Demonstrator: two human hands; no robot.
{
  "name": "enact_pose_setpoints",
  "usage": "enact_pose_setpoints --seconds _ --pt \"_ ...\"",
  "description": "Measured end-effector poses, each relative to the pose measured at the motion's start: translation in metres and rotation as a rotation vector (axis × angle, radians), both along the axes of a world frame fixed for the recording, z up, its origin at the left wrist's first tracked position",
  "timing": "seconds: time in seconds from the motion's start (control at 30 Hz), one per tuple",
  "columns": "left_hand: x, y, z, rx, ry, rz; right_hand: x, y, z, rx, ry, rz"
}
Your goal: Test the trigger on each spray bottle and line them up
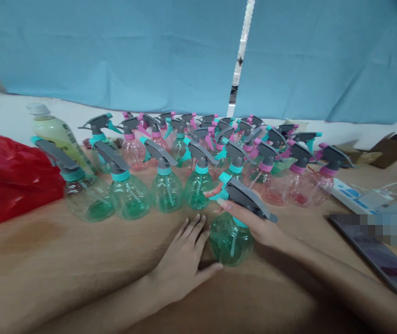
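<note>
A green spray bottle (pixel 231 243) with a grey and turquoise trigger head is at the front of the table. My right hand (pixel 254 220) wraps round the neck of its spray head, with fingers at the turquoise trigger. Just left of the bottle, my left hand (pixel 184 260) lies palm down on the table, fingers stretched and thumb close to the bottle's base. Beyond my hands stands a row of green spray bottles (pixel 165 192) with turquoise collars. On its right the row continues with pink spray bottles (pixel 282 188) with pink collars.
More spray bottles (pixel 136 150) crowd behind the front row. At left are a red plastic bag (pixel 14 178) and a yellowish bottle with a white cap (pixel 54 132). A dark phone (pixel 368 250) and a white power strip (pixel 353 197) lie at right. A blue cloth (pixel 132 55) hangs behind.
</note>
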State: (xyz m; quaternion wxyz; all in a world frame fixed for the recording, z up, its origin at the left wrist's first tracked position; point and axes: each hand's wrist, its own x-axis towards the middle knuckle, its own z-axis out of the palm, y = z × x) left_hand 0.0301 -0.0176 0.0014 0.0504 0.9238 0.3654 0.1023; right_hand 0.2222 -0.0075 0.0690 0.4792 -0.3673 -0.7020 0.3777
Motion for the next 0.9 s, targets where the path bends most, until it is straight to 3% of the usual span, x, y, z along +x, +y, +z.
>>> enact_pose_setpoints --seconds 0.9 --pt "0.0014 0.0006 -0.0005 0.016 0.044 -0.002 0.0004 -0.0012 0.0022 0.008 0.012 0.012"
